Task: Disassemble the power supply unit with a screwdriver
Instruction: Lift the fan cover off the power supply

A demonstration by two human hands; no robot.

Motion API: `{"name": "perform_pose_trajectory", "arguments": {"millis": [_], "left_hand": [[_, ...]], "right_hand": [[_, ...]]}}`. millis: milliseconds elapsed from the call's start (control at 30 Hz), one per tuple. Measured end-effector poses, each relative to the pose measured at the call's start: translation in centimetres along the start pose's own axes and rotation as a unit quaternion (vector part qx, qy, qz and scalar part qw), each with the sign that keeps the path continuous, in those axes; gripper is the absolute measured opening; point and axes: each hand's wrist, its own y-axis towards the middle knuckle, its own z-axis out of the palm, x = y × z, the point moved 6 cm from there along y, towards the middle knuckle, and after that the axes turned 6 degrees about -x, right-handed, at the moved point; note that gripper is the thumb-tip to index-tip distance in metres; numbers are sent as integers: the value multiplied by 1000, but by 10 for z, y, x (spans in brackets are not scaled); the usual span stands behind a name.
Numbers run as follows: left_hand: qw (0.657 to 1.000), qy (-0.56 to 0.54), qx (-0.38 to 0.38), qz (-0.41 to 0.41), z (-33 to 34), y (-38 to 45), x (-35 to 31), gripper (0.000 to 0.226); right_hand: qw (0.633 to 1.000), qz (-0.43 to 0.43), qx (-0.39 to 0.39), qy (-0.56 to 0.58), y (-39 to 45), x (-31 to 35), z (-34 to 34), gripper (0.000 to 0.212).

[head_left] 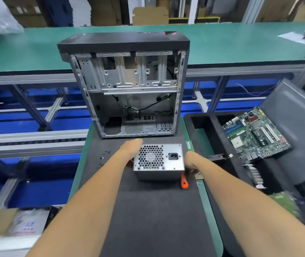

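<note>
The silver power supply unit [158,160] rests on the dark foam mat [148,210], its fan grille and power socket turned up toward me. My left hand [130,147] grips its left side, with the fingers hidden behind the box. My right hand [191,161] presses against its right side. An orange-handled screwdriver [184,182] lies on the mat beside the unit's right lower corner, just under my right hand; neither hand holds it.
The empty open computer case [129,86] stands upright just behind the unit. Several loose screws [103,157] lie on the mat at left. A black foam tray [213,127] at right carries a motherboard [255,134] and a grey side panel [296,123].
</note>
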Motion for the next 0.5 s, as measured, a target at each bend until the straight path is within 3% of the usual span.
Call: {"name": "perform_pose_trajectory", "arguments": {"millis": [200,367,500], "left_hand": [[994,-46,95,-42,7,-19,2,34],[978,-96,155,-104,3,-43,22,14],[953,-177,211,-128,19,-63,44,14]], "right_hand": [[986,-64,-100,119,-15,19,-35,36],[954,-39,31,295,-37,12,-16,48],[951,-55,79,292,-50,11,-4,39]]}}
